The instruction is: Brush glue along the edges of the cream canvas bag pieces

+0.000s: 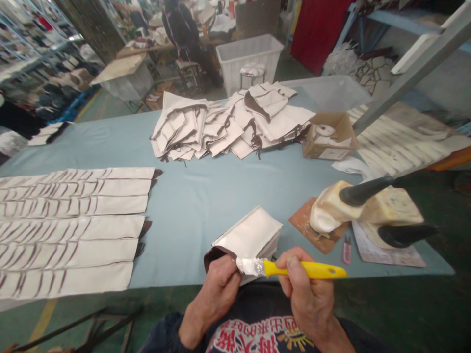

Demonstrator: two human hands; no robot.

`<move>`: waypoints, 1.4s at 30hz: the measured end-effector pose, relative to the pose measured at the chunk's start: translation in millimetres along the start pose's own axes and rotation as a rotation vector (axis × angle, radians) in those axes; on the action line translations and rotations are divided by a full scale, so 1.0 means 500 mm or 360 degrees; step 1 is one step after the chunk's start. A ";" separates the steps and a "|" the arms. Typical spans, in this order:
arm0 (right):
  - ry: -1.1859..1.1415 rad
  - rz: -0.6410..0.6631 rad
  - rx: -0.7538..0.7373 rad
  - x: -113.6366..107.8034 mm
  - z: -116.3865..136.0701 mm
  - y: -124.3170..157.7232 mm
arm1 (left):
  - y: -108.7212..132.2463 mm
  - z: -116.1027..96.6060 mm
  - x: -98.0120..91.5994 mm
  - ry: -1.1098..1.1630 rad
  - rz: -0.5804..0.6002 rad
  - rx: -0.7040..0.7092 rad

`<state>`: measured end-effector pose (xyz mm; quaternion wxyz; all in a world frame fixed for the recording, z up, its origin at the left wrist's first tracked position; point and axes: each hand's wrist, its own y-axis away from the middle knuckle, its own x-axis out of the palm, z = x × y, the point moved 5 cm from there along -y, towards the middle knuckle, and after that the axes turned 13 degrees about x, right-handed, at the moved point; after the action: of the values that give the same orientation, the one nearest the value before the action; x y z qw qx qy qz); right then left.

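Note:
My right hand (309, 294) is closed around the yellow handle of a paintbrush (305, 269). White paste coats its bristles, which point left and meet the edge of a cream fabric piece (253, 228) with a dark brown lining. That piece lies at the table's near edge in front of me. My left hand (221, 279) is closed on its lower left edge, right beside the bristles; the fingertips are partly hidden. To the right stand two whitish plastic containers (336, 193) with black brush handles sticking out. Pink thread snips (347, 250) lie near them.
A blue-green table (176, 196) spans the view. Cream pieces in overlapping rows (73, 191) cover its left side. A loose heap of similar pieces (228, 122) lies at the back, beside a cardboard box (329, 137). A metal post (408, 68) slants at right. Another person (180, 24) sits beyond.

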<state>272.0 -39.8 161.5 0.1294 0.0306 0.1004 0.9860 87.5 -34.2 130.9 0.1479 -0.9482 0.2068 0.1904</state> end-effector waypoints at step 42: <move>-0.0063 -0.0086 0.0123 -0.028 0.020 -0.109 | -0.074 -0.022 0.029 -0.0134 0.0033 0.0354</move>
<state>300.2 10.1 159.8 0.1567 0.0524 0.1366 0.9767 119.7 -10.8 141.7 0.2588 -0.9150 0.2300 0.2073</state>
